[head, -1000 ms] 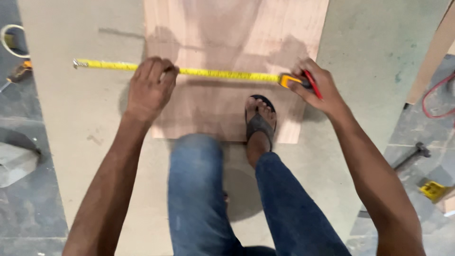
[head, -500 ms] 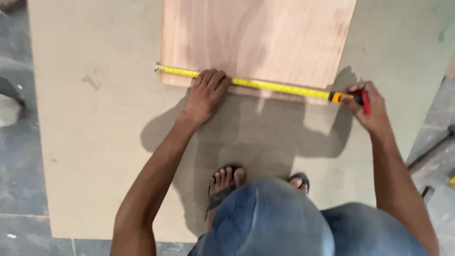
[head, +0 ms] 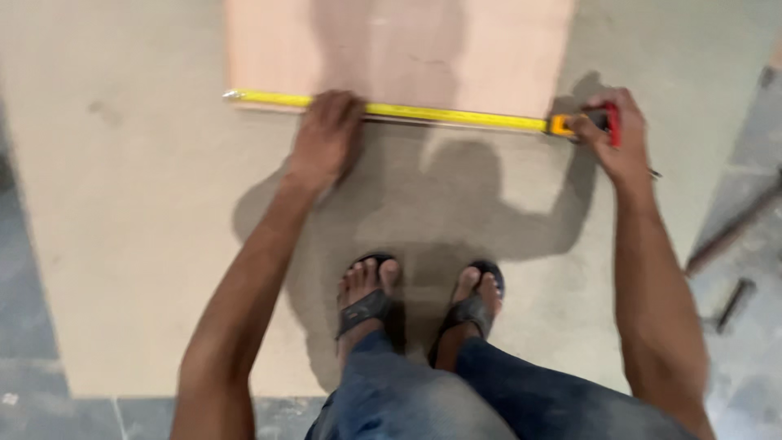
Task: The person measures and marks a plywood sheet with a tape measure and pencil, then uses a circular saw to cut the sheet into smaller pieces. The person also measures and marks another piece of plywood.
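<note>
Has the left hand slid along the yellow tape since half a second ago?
No. The left hand presses the yellow tape at about the same spot, left of the wooden board's middle.

I saw sandalled feet (head: 419, 297) on a big pale board (head: 130, 244), grey floor tiles (head: 28, 358), metal rods (head: 733, 236) lying rightward.

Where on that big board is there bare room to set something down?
The grey board lies bare left of the left hand, below the yellow tape measure. A smaller bare strip lies right of the right hand. It is crowded along the plywood panel's lower edge and around the sandalled feet.
</note>
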